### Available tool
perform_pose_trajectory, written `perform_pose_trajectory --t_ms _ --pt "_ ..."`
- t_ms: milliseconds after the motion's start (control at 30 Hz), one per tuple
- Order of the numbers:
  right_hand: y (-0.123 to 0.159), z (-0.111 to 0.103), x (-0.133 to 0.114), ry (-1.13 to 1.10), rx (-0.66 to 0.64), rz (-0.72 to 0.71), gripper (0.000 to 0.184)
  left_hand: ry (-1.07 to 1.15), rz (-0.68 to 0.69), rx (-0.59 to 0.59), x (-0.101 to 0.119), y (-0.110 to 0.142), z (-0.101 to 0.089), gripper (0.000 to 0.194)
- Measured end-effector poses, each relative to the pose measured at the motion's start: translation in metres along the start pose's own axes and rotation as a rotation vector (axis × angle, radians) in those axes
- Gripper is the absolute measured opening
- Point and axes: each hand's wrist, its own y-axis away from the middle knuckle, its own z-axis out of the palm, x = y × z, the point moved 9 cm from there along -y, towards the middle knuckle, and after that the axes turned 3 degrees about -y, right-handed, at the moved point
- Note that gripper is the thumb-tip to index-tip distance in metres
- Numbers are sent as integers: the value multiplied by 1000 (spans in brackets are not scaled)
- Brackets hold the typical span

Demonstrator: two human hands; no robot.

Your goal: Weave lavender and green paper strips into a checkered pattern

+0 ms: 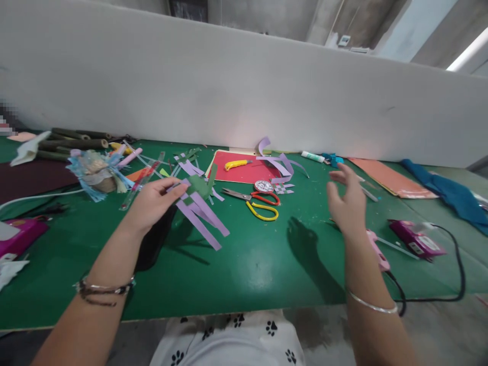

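Note:
Between thumb and fingers, my left hand [158, 201] pinches a piece woven from purple and green paper strips [204, 206], its loose ends hanging to the right. Beneath that hand lies a dark flat object [154, 244], partly hidden. My right hand [346, 201] is raised over the table with fingers apart and nothing in it. A pink glue gun [377, 249] rests by the right forearm, partly covered by it. Scissors [263, 201] with one red and one yellow handle lie half open between the hands, touching a small round dial [264, 187].
Red paper [240, 174] with a yellow utility knife [237, 164] is at the back, beside curled purple strips [284, 168]. Bamboo pieces [72, 145] and a ruler [143, 180] lie left. A glue stick [312, 156], orange sheets [392, 178] and a magenta box [415, 239] with a cable are right.

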Motion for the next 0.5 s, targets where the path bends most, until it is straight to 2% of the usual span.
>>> perform_pose_trajectory --t_ms 67,133,233,333,433,500 --pt "10 15 -19 45 -108 -118 45 49 49 -133 17 7 17 22" --pt "21 22 -35 22 -163 -183 42 71 74 -240 33 14 31 24" --pt "30 27 -52 -90 -211 -218 32 80 54 -298 41 19 49 33" --pt "37 43 -54 -217 -324 -180 25 21 30 -464 25 21 87 38" --pt "56 78 -49 -265 -562 -107 23 -172 -14 -678 -12 25 127 41" --pt "74 102 -46 -200 -727 -90 25 -246 5 -721 -30 25 138 33"
